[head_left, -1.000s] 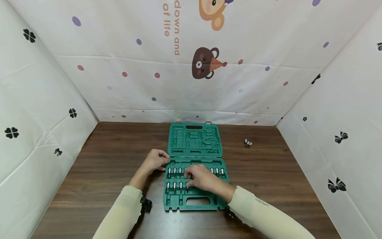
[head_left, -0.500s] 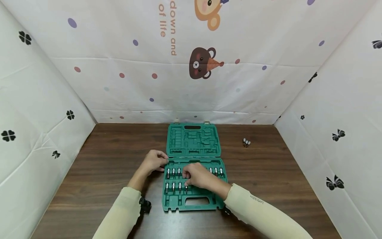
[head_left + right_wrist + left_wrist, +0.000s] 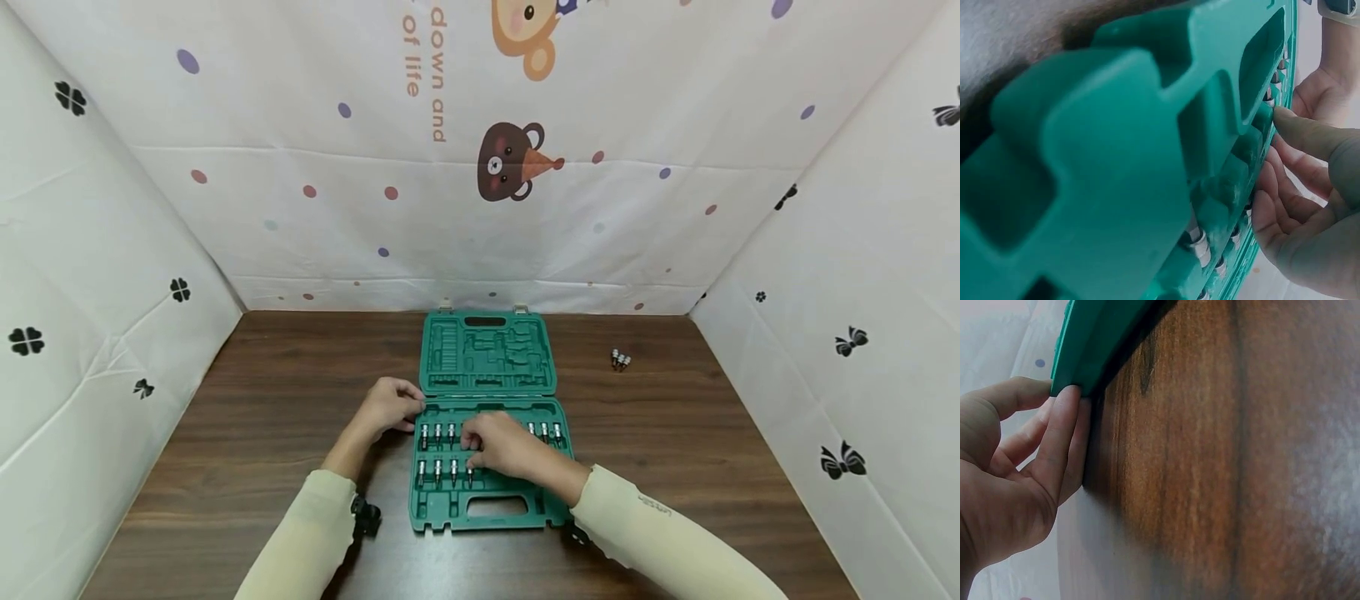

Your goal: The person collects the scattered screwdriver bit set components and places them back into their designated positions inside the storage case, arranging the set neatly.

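A green plastic tool case [image 3: 442,512] lies open on the table, with its lid [image 3: 487,358] folded back. Two rows of bit sockets [image 3: 438,472] stand in its slots. My left hand [image 3: 390,403] pinches the case's left side near the hinge; in the left wrist view its fingertips [image 3: 1067,394] touch the green corner. Over the middle of the case is my right hand [image 3: 501,442], fingers curled, with its thumb [image 3: 1288,122] at the top of a lower-row bit socket [image 3: 470,477]. The fingers cover part of both rows.
A small group of loose bit sockets [image 3: 620,360] lies on the brown wooden table [image 3: 645,433], to the right of the lid. White patterned cloth [image 3: 330,225] hangs behind the table and along both sides.
Both hands stay in nearly the same places. The head view shifts slightly, and the right hand makes only a very small movement over the case.
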Tool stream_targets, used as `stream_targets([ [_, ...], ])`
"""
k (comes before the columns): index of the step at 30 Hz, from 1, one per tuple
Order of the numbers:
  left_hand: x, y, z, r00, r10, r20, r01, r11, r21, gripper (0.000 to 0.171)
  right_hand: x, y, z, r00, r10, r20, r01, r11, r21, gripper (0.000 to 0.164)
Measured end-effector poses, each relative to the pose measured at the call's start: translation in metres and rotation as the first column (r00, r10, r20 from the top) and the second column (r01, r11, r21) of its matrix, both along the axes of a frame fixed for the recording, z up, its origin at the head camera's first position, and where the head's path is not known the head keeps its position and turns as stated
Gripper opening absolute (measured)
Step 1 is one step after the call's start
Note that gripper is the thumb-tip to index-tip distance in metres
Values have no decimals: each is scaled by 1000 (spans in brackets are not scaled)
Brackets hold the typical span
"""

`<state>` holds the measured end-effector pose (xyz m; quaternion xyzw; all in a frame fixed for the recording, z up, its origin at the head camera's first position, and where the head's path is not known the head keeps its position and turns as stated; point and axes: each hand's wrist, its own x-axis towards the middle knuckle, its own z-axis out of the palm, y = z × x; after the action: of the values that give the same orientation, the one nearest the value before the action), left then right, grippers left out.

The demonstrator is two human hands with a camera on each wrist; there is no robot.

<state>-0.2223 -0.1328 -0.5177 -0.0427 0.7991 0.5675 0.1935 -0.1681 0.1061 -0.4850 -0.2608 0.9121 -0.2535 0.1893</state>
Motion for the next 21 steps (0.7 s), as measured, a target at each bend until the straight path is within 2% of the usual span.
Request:
stream_targets([
  [10, 1, 1, -2, 1000, -10, 4, 10, 1000, 7, 10, 0, 19, 10, 999, -23, 33, 26, 992, -122, 17],
  [15, 1, 0, -2, 1000, -8, 9, 8, 1000, 5, 10, -3, 33, 20, 998, -69, -5, 67, 986, -150, 16],
  [21, 0, 0, -1, 1000, 2, 2, -2, 1000, 6, 10, -8, 49, 25, 989, -148, -19, 142, 969, -203, 23],
])
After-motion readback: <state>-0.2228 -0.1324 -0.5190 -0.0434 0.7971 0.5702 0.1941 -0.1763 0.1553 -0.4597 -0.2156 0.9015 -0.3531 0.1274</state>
